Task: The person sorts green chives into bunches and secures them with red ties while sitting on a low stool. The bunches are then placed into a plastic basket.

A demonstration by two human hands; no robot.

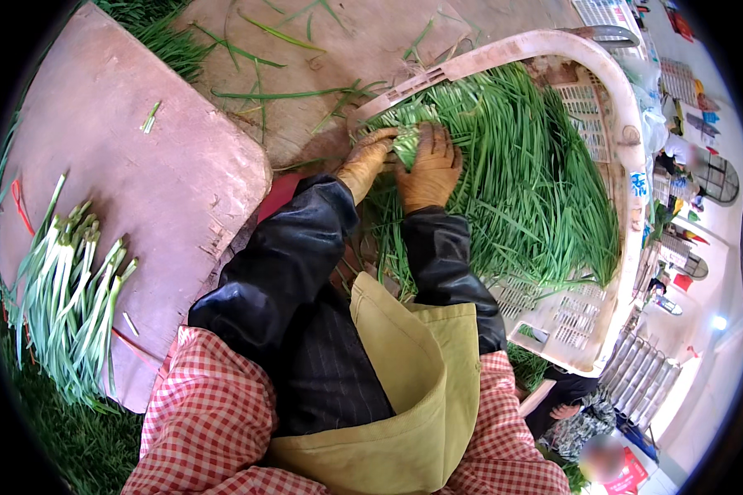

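- A small tuft of long green chive leaves (406, 144) is pinched between the fingers of the left hand (366, 162) and right hand (431, 168).
- Leaves could be torn if gripped too hard over the pale plastic crate (627, 165).

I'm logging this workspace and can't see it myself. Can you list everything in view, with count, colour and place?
Loose chives: a big heap, green, filling the crate at upper right.
Plastic crate: one, pale pink, slatted, tilted at right.
Board: one, pinkish, flat, at left.
Trimmed bunch: one, green with white ends, on the board's lower left.
Stray leaves: several, green, on the ground at top.
Another person: one, partly seen, lower right.
Sleeves: two, black, centre.
Apron: one, yellow, bottom centre.
Left hand: gloved, tan, fingers in the chives.
Right hand: gloved, tan, pressing the chives.
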